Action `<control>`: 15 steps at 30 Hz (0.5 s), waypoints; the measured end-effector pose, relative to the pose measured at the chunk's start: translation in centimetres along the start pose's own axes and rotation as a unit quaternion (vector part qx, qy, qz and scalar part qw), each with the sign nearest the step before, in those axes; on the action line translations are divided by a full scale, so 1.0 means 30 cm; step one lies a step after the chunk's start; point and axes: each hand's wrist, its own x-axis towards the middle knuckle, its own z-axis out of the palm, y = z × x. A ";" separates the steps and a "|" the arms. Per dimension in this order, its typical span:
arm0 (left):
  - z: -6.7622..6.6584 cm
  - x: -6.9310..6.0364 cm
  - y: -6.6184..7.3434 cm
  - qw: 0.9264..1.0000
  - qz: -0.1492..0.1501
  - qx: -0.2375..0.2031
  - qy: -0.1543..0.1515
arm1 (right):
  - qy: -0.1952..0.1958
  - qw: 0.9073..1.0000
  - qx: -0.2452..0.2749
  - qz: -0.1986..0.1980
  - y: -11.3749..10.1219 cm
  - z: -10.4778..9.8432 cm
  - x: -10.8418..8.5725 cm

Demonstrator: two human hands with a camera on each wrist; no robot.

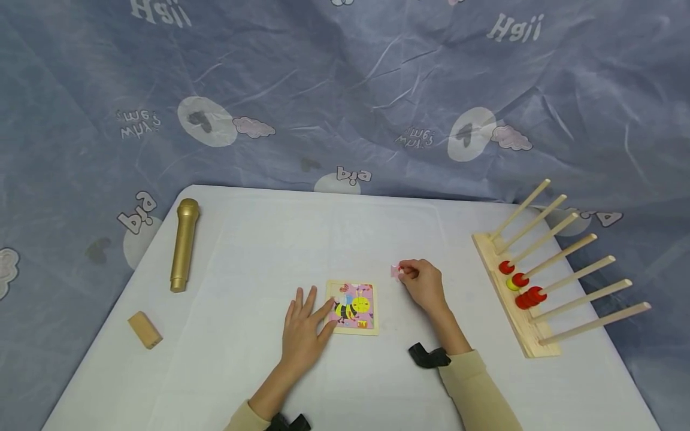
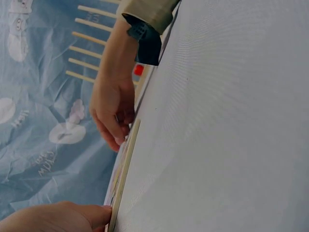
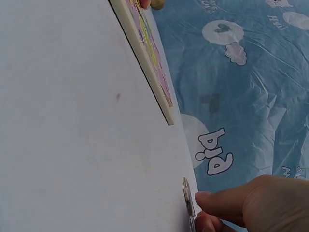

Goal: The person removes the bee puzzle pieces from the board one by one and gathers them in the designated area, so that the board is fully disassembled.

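Note:
A small square wooden puzzle with a bee picture lies flat on the white table, its top left corner bare wood. My left hand rests at its left side, fingers spread, thumb and index finger touching the frame and picture. To the right of the puzzle, my right hand pinches a small pink puzzle piece close to the tabletop. In the right wrist view, the piece appears edge-on beside the thumb. Part of it is hidden by the fingers.
A wooden peg rack with several red and yellow beads stands at the right. A gold microphone-shaped object and a wooden block lie at the left. Behind the white table hangs a blue-grey printed cloth.

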 end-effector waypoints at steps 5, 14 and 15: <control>-0.002 -0.001 0.003 1.000 -0.002 0.000 -0.002 | 0.025 0.999 0.035 -0.018 -0.040 0.010 -0.022; -0.007 0.003 0.004 1.000 -0.006 0.000 -0.006 | -0.036 0.993 0.101 -0.058 -0.180 0.097 -0.079; -0.007 0.003 0.004 1.000 -0.007 0.000 -0.007 | -0.043 0.992 0.103 -0.061 -0.191 0.108 -0.084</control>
